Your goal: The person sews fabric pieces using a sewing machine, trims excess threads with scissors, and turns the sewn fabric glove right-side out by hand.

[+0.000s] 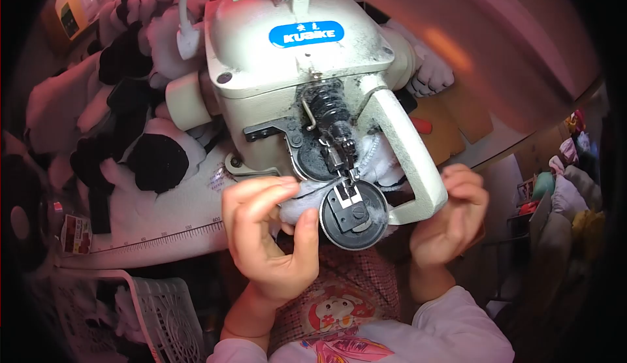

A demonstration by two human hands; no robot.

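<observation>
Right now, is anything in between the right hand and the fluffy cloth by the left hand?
Yes: in this view, the pale machine arm and the round black disc stand between the right hand and the fluffy cloth.

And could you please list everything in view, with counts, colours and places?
Machine: 1, cream, centre
Badge: 1, blue, machine top
Disc: 1, black, machine front
Cloth: count unclear, greyish, beside disc
Plush pieces: many, black and white, upper left
Table: 1, white, left
Scale: 1, black, table edge
Basket: 1, white, lower left
Clutter: uncounted, mixed colours, far right
Apron: 1, reddish, bottom centre
Left hand: 1, bare, at cloth
Right hand: 1, bare, beside machine
</observation>
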